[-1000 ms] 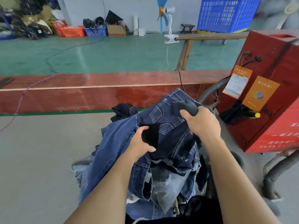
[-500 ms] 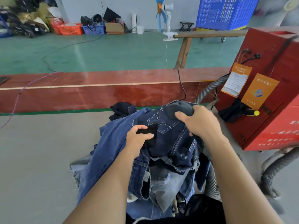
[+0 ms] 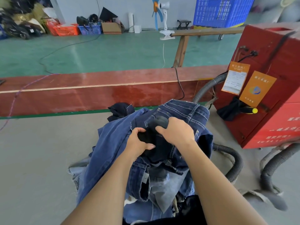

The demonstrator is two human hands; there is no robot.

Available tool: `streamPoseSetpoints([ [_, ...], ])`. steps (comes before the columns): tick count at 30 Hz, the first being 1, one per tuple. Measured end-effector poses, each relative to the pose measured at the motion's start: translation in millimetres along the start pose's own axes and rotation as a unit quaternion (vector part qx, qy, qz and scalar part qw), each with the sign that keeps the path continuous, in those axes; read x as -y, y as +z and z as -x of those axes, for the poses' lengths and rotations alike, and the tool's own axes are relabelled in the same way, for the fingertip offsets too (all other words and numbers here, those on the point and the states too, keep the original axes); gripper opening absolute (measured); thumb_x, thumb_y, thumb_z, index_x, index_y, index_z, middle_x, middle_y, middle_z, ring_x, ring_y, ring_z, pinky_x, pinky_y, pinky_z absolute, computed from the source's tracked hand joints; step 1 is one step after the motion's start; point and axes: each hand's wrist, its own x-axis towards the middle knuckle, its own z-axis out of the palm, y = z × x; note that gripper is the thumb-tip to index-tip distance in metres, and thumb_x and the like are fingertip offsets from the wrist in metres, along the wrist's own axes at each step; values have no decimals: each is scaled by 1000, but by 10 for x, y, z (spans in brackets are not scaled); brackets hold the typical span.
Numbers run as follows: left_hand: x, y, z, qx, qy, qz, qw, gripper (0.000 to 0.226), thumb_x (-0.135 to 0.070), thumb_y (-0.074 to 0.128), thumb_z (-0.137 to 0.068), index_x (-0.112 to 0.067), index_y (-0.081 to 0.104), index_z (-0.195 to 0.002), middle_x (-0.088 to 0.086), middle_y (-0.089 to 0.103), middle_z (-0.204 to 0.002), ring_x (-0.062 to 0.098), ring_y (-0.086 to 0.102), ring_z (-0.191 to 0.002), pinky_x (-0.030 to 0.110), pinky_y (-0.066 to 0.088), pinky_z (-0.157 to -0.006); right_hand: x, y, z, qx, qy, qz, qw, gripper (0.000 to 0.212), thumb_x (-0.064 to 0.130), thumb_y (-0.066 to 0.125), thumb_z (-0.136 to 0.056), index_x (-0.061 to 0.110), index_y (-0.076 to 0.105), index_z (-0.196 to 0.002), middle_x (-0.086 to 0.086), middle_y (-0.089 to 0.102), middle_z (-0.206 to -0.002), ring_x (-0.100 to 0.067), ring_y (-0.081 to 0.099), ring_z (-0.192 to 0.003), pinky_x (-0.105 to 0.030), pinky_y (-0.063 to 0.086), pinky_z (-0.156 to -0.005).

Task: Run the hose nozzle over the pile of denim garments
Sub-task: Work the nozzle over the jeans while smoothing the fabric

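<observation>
The hose nozzle (image 3: 160,122), dark grey, lies on the denim pile (image 3: 146,159) at the near table (image 3: 40,151) edge, gripped by the right hand (image 3: 177,132). The left hand (image 3: 138,143) pinches dark fabric just beside it. Bare table extends left. 1 red machine (image 3: 267,95) and 2 corrugated hoses (image 3: 233,161) crowd the right.

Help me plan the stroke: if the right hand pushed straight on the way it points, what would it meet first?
The right hand points up-left over the nozzle, so it would likely meet the denim past it first; depth is unclear.
</observation>
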Motion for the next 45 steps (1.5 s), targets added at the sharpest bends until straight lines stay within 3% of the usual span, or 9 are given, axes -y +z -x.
streamPoseSetpoints([
  [7, 51, -20, 11, 11, 45, -49, 998, 61, -4, 84, -68, -24, 49, -114, -14, 47, -103, 17, 49, -102, 24, 42, -75, -112, -446, -3, -136, 15, -136, 981, 43, 55, 52, -88, 14, 53, -100, -3, 64, -81, -27, 63, -78, -32, 38, -61],
  [13, 77, -8, -29, -3, 31, -47, 998, 63, -8, 87, -65, -25, 47, -111, -12, 50, -101, 4, 49, -87, 21, 43, -68, -55, -296, 85, 25, -27, -29, 999, 37, 50, 57, -88, 14, 51, -90, 0, 58, -63, -22, 62, -64, -30, 40, -56],
  [16, 89, -16, -44, 1, 25, -44, 999, 65, -6, 87, -65, -25, 46, -111, -14, 49, -99, 5, 49, -89, 19, 42, -66, 8, -141, 72, 71, -29, 34, 996, 37, 49, 58, -87, 14, 46, -91, 1, 54, -74, -26, 54, -73, -32, 38, -60],
  [23, 87, -25, -48, 11, 21, -42, 999, 65, -4, 86, -65, -26, 45, -110, -15, 49, -98, 7, 49, -91, 19, 42, -66, 33, 16, 5, 2, -5, 14, 1000, 42, 50, 54, -91, 11, 52, -108, -8, 64, -107, -31, 61, -96, -33, 39, -68],
  [27, 111, -53, -19, 21, 47, -62, 997, 64, -7, 85, -67, -23, 44, -113, -13, 47, -101, 13, 49, -98, 24, 43, -76, -25, -235, -39, -84, 3, -83, 993, 43, 53, 53, -90, 12, 52, -105, -5, 66, -90, -28, 63, -84, -32, 41, -65],
  [30, 111, -52, -25, 18, 53, -65, 996, 64, -9, 85, -67, -23, 44, -113, -16, 45, -100, 11, 46, -95, 17, 40, -70, -34, -408, -3, -118, -29, -113, 986, 37, 52, 55, -89, 15, 51, -95, 2, 58, -73, -23, 59, -69, -30, 37, -57],
  [34, 110, -35, -40, 12, 45, -64, 997, 64, -9, 86, -66, -23, 44, -113, -15, 46, -99, 10, 47, -93, 19, 40, -68, -46, -375, 80, 4, -35, -44, 998, 36, 50, 58, -87, 15, 51, -89, 1, 58, -61, -22, 61, -64, -30, 42, -57],
  [39, 102, -21, -56, 9, 25, -60, 998, 67, -7, 87, -65, -24, 44, -113, -14, 48, -99, 12, 48, -98, 22, 40, -68, 14, -122, 64, 79, -40, 72, 993, 40, 51, 57, -88, 13, 50, -95, -3, 60, -85, -26, 56, -78, -33, 40, -64],
  [45, 102, -34, -33, 16, 31, -58, 998, 69, -6, 87, -65, -25, 43, -114, -6, 50, -108, 17, 50, -103, 27, 44, -80, 2, -58, -23, -20, 4, -13, 1000, 43, 51, 55, -90, 11, 52, -107, -8, 65, -104, -31, 61, -95, -33, 42, -69],
])
